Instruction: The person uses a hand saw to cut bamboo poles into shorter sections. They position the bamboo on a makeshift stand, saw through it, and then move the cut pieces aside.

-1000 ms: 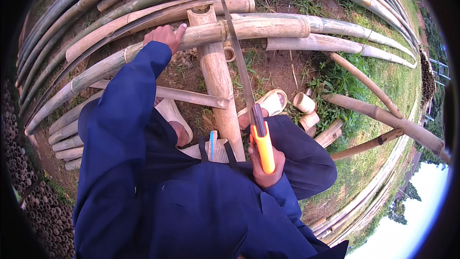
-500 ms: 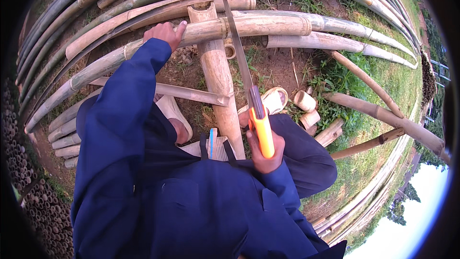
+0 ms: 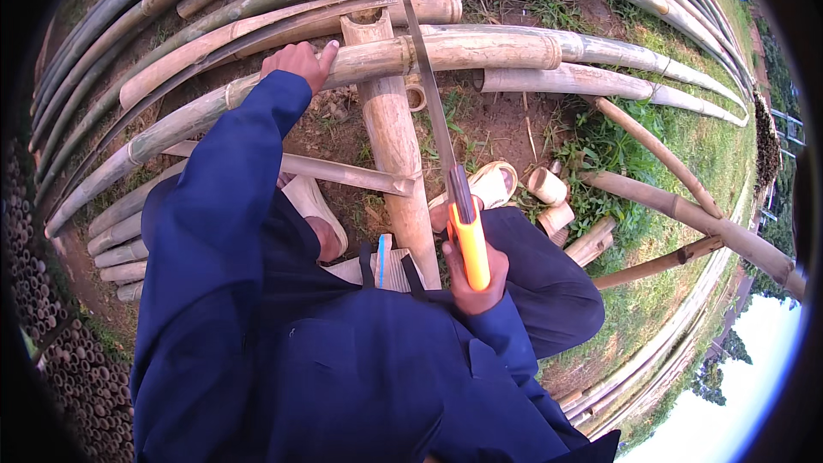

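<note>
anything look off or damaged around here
One thing: the thick tan bamboo support has a gap in its upper side, just beyond the long pale round bamboo pole under the left hand, exposing its hollow inside. That contrasts with its solid-looking nearer length, but may be deliberate. Nothing looks spilled.

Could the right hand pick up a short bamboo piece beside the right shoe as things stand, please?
Probably not: the right hand grips the saw by its orange handle, though the short pieces lie nearby.
</note>
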A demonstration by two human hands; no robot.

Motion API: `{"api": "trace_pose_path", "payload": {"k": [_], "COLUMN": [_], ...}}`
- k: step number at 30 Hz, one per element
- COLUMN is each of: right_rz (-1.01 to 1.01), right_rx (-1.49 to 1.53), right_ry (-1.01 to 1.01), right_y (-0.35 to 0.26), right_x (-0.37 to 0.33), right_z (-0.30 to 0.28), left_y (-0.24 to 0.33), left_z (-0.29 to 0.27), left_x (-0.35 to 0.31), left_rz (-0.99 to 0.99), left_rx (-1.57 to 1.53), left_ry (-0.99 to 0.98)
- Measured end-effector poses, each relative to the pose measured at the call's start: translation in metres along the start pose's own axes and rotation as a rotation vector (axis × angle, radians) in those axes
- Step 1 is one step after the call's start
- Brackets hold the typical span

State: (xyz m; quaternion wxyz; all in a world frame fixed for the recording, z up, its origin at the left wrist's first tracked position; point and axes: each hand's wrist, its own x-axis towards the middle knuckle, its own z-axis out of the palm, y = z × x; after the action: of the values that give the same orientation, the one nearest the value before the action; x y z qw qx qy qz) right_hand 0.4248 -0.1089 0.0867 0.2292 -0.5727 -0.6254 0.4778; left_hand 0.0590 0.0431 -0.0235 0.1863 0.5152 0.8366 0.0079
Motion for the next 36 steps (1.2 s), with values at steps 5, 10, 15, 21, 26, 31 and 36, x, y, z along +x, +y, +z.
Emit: {"api": "trace_pose_path", "payload": {"k": [5, 10, 15, 21, 26, 31, 36], "right_rz": [-0.101, -0.146, -0.02, 0.014, -0.274, -0.022, -0.175], "right_rx": [0.126, -0.134, 0.033, 0.081, -0.198, 0.191, 0.161], "right_ry": [0.013, -0.011, 0.003, 0.016, 0.017, 0.059, 0.094], "right_y": [-0.006, -0.007, -0.011, -0.012, -0.003, -0.014, 0.002], "right_x": [0.094, -0.04, 0.028, 0.073, -0.045, 0.091, 0.11], "right_z": [0.029, -0.02, 0.002, 0.021, -0.023, 0.028, 0.045], "left_y": [-0.013, -0.013, 0.0, -0.015, -0.012, 0.001, -0.013], "left_z": [0.012, 0.005, -0.008, 0.006, 0.007, -0.003, 0.001], "left_x": [0.003, -0.007, 0.003, 0.0, 0.001, 0.002, 0.005], "left_rz": [0.021, -0.006, -0.018, 0.092, 0.027, 0.041, 0.04], "left_rx": [-0.002, -0.004, -0.017, -0.074, 0.013, -0.04, 0.016], "left_ry": [0.073, 0.022, -0.036, 0.102, 0.041, -0.023, -0.008]}}
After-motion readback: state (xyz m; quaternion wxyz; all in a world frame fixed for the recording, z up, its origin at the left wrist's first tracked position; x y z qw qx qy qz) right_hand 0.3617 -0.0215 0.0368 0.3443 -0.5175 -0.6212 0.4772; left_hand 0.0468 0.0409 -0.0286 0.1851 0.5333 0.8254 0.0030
